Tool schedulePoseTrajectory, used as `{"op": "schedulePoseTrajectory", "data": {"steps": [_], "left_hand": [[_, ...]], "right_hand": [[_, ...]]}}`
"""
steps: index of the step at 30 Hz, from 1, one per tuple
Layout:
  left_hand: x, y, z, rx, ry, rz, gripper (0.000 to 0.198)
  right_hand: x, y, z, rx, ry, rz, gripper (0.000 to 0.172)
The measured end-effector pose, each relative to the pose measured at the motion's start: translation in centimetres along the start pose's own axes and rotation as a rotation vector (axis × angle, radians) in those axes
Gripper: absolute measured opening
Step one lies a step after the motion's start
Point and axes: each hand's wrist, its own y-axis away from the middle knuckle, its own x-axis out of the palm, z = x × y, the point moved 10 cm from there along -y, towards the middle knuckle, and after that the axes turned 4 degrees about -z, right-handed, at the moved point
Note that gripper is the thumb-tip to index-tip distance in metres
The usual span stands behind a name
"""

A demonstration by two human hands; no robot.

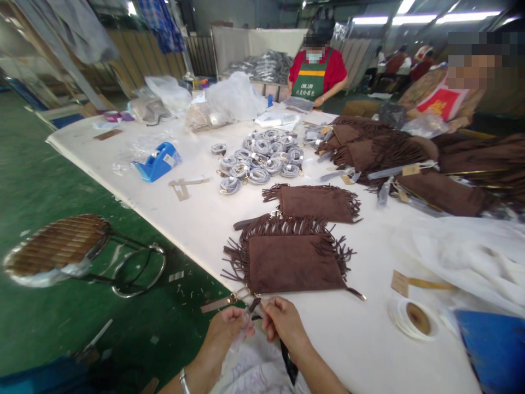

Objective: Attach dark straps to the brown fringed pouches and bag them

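A brown fringed bag (295,265) lies flat at the table's near edge, its fringe spread to both sides. Just in front of it, both hands are closed around a dark strap (255,304) beside the bag's lower-left corner. My left hand (229,328) pinches the strap along with some clear plastic. From the other side my right hand (287,323) grips the strap between thumb and fingers. Gold metal rings (232,299) and a flat brown strip lie by my left fingertips. Another brown fringed bag (320,203) rests behind the first.
Coiled grey straps (262,156) lie mid-table, near a blue tape dispenser (158,162). More brown bags (381,148) are piled at right. A white tape roll (414,319) sits nearer me. A stool (57,246) stands left. Co-workers (318,71) are across the table and at right.
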Motion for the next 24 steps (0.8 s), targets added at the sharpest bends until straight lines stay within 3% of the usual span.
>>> {"op": "schedulePoseTrajectory", "data": {"steps": [5, 8, 16, 24], "left_hand": [[1.4, -0.6, -0.3, 0.019, 0.036, 0.032, 0.040], [1.9, -0.9, -0.3, 0.009, 0.055, 0.024, 0.039], [0.9, -0.5, -0.7, 0.020, -0.010, -0.001, 0.037], [1.7, 0.3, -2.1, 0.027, 0.069, 0.043, 0.039]], "right_hand": [[0.3, -0.2, -0.2, -0.062, 0.078, 0.052, 0.033], [0.0, -0.3, 0.1, -0.103, 0.035, 0.004, 0.031], [1.4, -0.6, -0.8, 0.033, -0.195, -0.072, 0.037], [1.7, -0.9, -1.2, 0.033, -0.139, -0.060, 0.032]]}}
